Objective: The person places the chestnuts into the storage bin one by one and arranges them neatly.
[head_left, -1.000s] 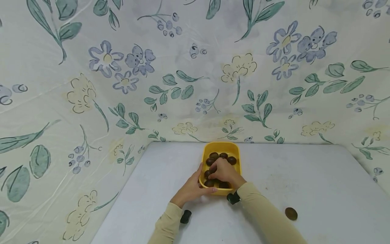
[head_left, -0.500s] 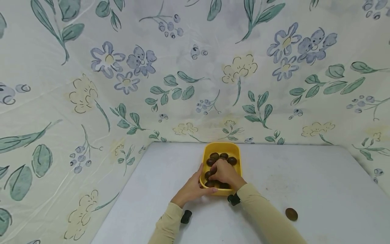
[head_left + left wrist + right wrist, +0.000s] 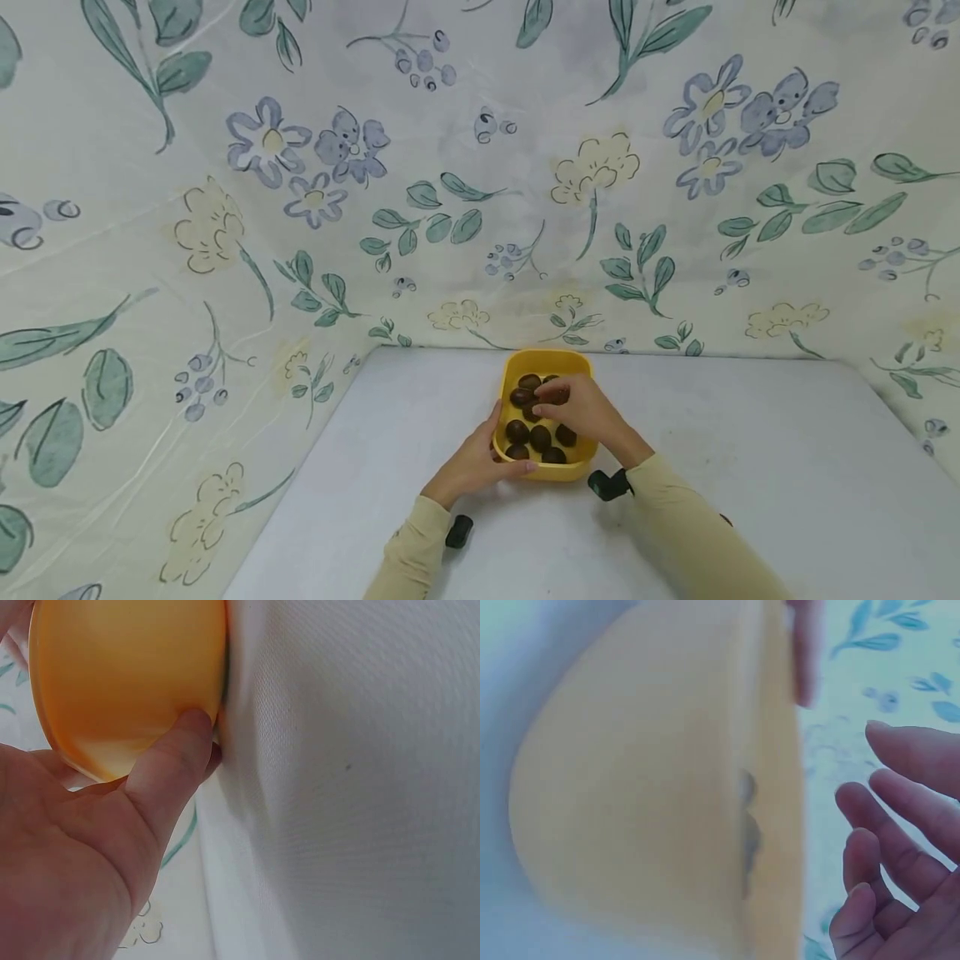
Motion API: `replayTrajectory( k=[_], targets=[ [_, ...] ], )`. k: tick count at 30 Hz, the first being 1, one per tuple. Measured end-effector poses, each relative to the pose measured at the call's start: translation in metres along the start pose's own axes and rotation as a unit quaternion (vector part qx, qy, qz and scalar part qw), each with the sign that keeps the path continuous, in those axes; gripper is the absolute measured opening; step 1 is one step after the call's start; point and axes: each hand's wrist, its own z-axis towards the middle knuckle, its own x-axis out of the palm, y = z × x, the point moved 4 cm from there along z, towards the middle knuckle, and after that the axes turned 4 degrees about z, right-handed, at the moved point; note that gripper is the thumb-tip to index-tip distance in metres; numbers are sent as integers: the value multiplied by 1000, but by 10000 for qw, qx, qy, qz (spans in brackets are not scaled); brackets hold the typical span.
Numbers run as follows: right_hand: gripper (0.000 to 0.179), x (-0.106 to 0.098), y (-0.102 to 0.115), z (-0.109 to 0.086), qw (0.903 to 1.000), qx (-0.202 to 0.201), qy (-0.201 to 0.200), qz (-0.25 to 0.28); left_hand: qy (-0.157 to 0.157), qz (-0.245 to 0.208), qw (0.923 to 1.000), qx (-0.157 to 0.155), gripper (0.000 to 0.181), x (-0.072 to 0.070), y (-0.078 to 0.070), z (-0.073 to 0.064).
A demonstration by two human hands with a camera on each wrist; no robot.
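A yellow plastic tub [image 3: 551, 473] with rounded corners stands on the table and holds several dark brown, chestnut-like rounds [image 3: 540, 438]. My left hand [image 3: 474, 462] grips its near left corner. In the left wrist view the thumb of that left hand [image 3: 82, 847] presses the tub's outer wall [image 3: 131, 667]. Over the tub's right side is my right hand [image 3: 588, 408], its fingers apart and hiding some of the rounds. The right wrist view shows that right hand [image 3: 900, 847] beside the rim with nothing in its loosely bent fingers.
Another brown piece [image 3: 726, 519] lies on the white table [image 3: 810, 467] at the right, mostly hidden by the right sleeve [image 3: 697, 525]. Black wrist cameras hang under both wrists, the right one [image 3: 609, 484] near the tub. Flowered cloth [image 3: 480, 208] rises behind the table.
My right hand has lifted from among the brown rounds and shifted right, its fingers spreading; more rounds show in the near half. Its sleeve now covers most of the piece on the table. The left hand stays.
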Motion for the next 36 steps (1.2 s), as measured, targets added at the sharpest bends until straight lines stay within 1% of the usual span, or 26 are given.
replayTrajectory(
  k=[3, 6, 11, 16, 21, 27, 33, 36],
  targets=[
    [26, -19, 0, -12, 9998, -179, -78, 6, 2, -46, 10000, 11, 122, -1, -1, 1],
    [27, -36, -4, -26, 9996, -238, -134, -60, 4, -87, 10000, -18, 123, -1, -1, 1],
    [30, -59, -19, -48, 9995, -82, -246, -199, 5, -98, 9999, -35, 124, 0, -1, 0],
    [29, -77, -33, -70, 9990, 20, -331, -316, -13, -48, 10000, -41, 126, -1, -2, 0],
    [29, -92, -46, -92, 9985, 29, -386, -388, -8, 31, 10000, -27, 124, 0, -2, 2],
    [30, -106, -62, -114, 9969, 38, -441, -654, 4, 0, 9999, -128, 124, 0, -1, 1],
    [36, -117, -84, -137, 9974, 152, -283, -647, -10, -21, 9998, -180, 122, 1, -1, 1],
    [38, -122, -93, -147, 9971, 291, -232, -671, -16, 1, 9999, -142, 122, 2, 0, 2]
  ],
)
